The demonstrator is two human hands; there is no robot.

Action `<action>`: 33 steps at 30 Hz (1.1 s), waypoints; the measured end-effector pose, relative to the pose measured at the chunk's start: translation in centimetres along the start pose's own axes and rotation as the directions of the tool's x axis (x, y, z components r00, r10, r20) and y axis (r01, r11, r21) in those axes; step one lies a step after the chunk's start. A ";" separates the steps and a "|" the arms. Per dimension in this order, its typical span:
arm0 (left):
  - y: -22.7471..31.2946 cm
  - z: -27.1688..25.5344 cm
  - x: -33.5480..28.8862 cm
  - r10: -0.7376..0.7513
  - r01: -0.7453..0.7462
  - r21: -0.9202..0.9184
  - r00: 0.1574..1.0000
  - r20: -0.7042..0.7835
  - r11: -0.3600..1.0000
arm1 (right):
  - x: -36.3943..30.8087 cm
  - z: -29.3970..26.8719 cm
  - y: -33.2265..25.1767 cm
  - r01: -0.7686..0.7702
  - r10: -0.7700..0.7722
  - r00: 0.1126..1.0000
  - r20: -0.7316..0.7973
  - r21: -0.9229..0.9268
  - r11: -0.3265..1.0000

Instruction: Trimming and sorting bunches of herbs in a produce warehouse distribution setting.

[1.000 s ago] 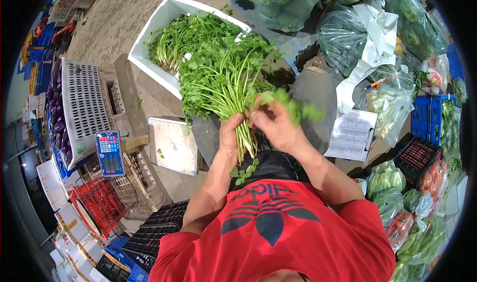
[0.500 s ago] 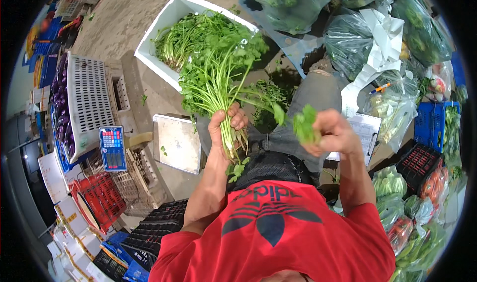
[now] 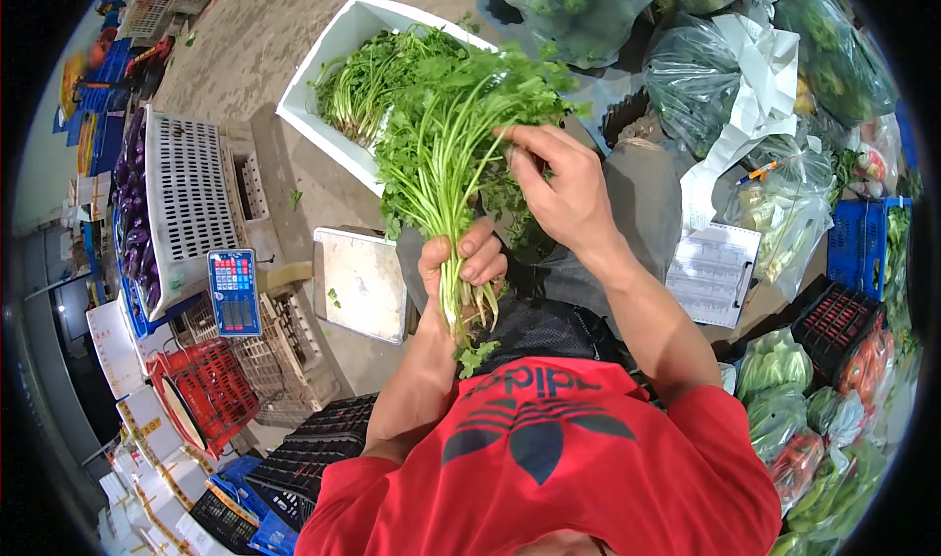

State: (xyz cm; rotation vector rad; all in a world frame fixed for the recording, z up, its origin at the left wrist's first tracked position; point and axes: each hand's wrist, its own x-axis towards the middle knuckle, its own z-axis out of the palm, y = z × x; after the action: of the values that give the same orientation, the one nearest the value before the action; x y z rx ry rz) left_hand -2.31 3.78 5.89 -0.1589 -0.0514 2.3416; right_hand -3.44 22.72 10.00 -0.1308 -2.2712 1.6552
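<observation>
My left hand (image 3: 466, 267) is closed round the lower stems of a bunch of leafy celery (image 3: 431, 183), held upright above my lap with its pale root ends hanging below the fist. My right hand (image 3: 564, 183) reaches to the bunch's right side, index finger and thumb stretched out and a little apart at the outer stems. Behind the bunch stands a white foam box (image 3: 312, 90) with more of the same greens in it; the held leaves partly cover it.
Left of my lap is a scale platform (image 3: 358, 286) with its blue keypad display (image 3: 233, 291). A white crate (image 3: 191, 183) borders purple eggplants (image 3: 135, 218). To the right lie a clipboard with a sheet (image 3: 711, 272) and bagged vegetables (image 3: 686, 80). Loose leaves litter the floor.
My right hand has moved left and forward to the bunch; the leafy sprig it held is no longer in it. The left hand keeps its grip.
</observation>
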 end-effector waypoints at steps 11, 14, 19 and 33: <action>0.3 -0.8 -0.5 -0.067 0.098 0.301 0.992 -0.109 0.949 | 2.4 0.1 -0.1 0.067 -0.054 0.995 0.081 -0.161 0.985; 0.2 -0.5 -0.3 -0.060 0.110 0.348 0.987 -0.151 0.931 | 2.2 -0.1 0.7 0.148 -0.132 0.987 0.096 -0.190 0.971; 0.7 -0.4 0.5 0.041 0.016 0.320 0.984 -0.171 0.947 | -0.2 -1.7 0.2 0.251 -0.249 0.968 0.044 -0.284 0.926; 2.5 -1.5 1.2 0.388 0.008 0.728 0.842 -0.376 0.686 | -5.1 -5.7 -0.7 -0.436 0.139 0.771 0.621 0.357 0.826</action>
State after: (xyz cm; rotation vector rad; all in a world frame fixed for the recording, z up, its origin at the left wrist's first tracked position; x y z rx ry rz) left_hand -4.66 2.86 4.06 -0.4012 1.1861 2.2720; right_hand 3.22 26.36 11.20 0.1638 -2.1911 2.7035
